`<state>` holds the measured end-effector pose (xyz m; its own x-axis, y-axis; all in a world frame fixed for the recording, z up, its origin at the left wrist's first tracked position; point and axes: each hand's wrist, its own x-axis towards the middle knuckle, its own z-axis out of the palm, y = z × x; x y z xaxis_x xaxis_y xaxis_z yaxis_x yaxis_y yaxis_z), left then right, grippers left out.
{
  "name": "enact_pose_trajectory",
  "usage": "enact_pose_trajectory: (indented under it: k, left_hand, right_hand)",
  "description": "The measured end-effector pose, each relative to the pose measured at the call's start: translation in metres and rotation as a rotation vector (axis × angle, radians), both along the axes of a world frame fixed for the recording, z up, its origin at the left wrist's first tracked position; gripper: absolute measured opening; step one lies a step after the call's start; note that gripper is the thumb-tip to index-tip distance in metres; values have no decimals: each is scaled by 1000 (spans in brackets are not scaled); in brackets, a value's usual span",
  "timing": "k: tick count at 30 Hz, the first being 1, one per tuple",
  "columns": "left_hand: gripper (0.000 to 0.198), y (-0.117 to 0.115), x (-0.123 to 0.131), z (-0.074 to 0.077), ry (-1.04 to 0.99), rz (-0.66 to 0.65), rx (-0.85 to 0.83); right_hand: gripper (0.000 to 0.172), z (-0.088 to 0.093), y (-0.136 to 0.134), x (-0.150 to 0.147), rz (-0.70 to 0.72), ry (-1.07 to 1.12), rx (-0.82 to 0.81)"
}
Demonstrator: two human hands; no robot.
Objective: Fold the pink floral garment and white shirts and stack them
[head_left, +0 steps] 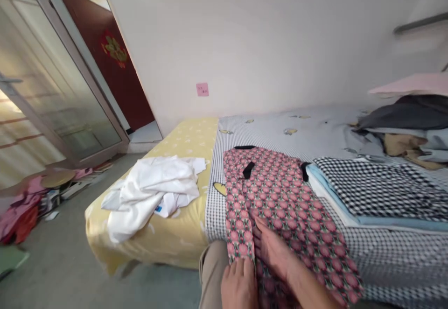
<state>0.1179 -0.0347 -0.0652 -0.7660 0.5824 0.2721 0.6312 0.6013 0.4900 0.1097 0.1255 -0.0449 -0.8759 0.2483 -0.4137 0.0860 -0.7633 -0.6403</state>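
Observation:
A pink flower-patterned garment (pixel 280 201) with black cuffs lies spread on the checked sheet (pixel 224 197) of the bed. My right hand (pixel 271 248) lies flat on its lower part, fingers stretched out and pointing left. My left hand (pixel 240 283) rests at the garment's near edge by the bed's front, fingers laid over the fabric edge; whether they grip it I cannot make out. A khaki trouser leg (pixel 212 271) shows below the hands.
A crumpled white garment (pixel 154 192) lies on the yellow mattress (pixel 185 141) to the left. Folded black-and-white checked cloth on a light blue layer (pixel 378 192) sits to the right. A clothes pile (pixel 409 122) is at far right. Clutter (pixel 42 192) lines the floor by a glass door.

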Motion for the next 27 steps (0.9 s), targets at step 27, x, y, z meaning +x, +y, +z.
enact_pose_trajectory:
  k: [27]
  left_hand:
    - [53, -13, -31, 25, -1659, -16, 1249]
  right_hand:
    - [23, 35, -29, 55, 164, -310, -250]
